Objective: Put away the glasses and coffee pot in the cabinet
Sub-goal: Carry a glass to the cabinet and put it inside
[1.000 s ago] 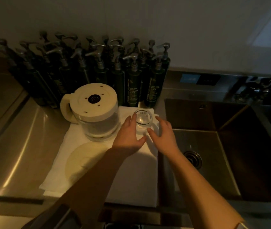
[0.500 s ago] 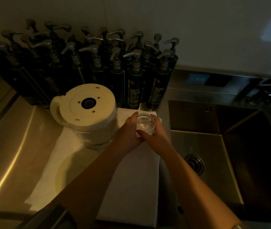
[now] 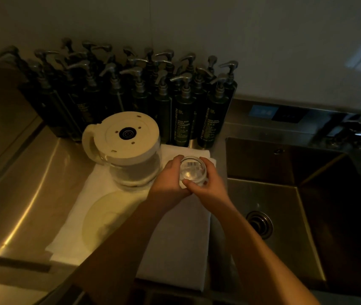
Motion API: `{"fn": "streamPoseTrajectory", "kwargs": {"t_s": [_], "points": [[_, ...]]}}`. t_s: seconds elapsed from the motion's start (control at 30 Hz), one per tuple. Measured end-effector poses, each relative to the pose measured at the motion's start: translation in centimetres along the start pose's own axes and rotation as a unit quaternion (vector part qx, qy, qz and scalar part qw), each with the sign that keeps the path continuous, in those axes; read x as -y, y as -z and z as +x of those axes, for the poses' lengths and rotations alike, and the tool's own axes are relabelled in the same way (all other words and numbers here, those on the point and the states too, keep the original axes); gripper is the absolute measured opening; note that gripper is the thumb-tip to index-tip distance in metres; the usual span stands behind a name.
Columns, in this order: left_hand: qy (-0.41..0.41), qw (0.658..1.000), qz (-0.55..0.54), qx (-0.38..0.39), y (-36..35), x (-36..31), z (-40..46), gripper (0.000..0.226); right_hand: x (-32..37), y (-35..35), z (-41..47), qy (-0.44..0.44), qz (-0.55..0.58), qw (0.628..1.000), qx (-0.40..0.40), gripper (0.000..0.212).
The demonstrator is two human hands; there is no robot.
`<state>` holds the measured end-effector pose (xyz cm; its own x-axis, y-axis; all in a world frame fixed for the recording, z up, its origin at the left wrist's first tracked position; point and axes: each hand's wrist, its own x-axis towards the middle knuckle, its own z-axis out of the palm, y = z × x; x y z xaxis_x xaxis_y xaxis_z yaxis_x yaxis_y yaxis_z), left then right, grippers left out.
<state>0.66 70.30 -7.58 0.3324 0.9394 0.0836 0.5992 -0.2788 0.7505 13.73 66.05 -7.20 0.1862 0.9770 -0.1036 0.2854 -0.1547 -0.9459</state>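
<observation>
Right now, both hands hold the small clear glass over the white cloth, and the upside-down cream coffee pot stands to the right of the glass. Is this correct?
Not quite. The head view shows the upside-down cream coffee pot to the left of the small clear glass, not the right. The left hand and right hand do hold the glass over the white cloth.

I see both hands, left [image 3: 170,179] and right [image 3: 208,183], wrapped around a glass [image 3: 192,170] beside the upturned coffee pot [image 3: 126,148] on a towel [image 3: 175,245].
</observation>
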Motion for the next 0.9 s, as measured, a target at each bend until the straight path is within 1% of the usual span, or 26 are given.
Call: {"fn": "streamPoseTrajectory", "kwargs": {"t_s": [0.1, 0.3, 0.4, 0.5, 0.57, 0.67, 0.73, 0.8, 0.87, 0.9], "points": [[0.003, 1.0, 0.002, 0.002, 0.6, -0.5, -1.4, 0.088, 0.4, 0.0, -1.3, 0.009, -0.014, 1.0, 0.0, 0.077], [-0.006, 1.0, -0.01, -0.011, 1.6, -1.0, -4.3, 0.093, 1.4, -0.3, -4.1, 0.046, -0.027, 0.999, -0.004, 0.074], [-0.008, 1.0, -0.003, -0.022, 2.5, -1.2, -5.8, 0.098, 2.2, -0.6, -5.7, 0.056, -0.043, 0.997, 0.009, 0.079], [-0.026, 1.0, -0.011, -0.011, 3.9, -1.3, -7.9, 0.104, 3.2, -1.4, -7.6, 0.086, -0.071, 0.993, 0.031, 0.083], [-0.032, 0.999, -0.017, -0.011, 5.1, -1.3, -9.9, 0.102, 4.3, -2.2, -9.2, 0.11, -0.086, 0.989, 0.045, 0.08], [-0.035, 0.998, -0.033, -0.035, 7.2, -0.8, -13.0, 0.094, 6.2, -3.8, -12.0, 0.118, -0.062, 0.988, 0.078, 0.068], [-0.03, 0.998, -0.031, -0.056, 8.7, -0.3, -15.2, 0.091, 7.5, -5.4, -14.0, 0.104, -0.025, 0.991, 0.076, 0.062], [-0.019, 0.996, -0.03, -0.085, 10.5, 0.2, -17.4, 0.091, 8.8, -7.3, -15.6, 0.072, 0.017, 0.997, 0.019, 0.059], [-0.008, 0.992, -0.034, -0.12, 12.4, 0.6, -19.7, 0.09, 10.0, -9.2, -16.9, -0.006, 0.028, 0.999, -0.03, 0.062], [-0.003, 0.99, -0.036, -0.138, 13.5, 0.9, -20.8, 0.09, 10.6, -10.2, -17.5, -0.055, 0.029, 0.998, -0.027, 0.065]]}}
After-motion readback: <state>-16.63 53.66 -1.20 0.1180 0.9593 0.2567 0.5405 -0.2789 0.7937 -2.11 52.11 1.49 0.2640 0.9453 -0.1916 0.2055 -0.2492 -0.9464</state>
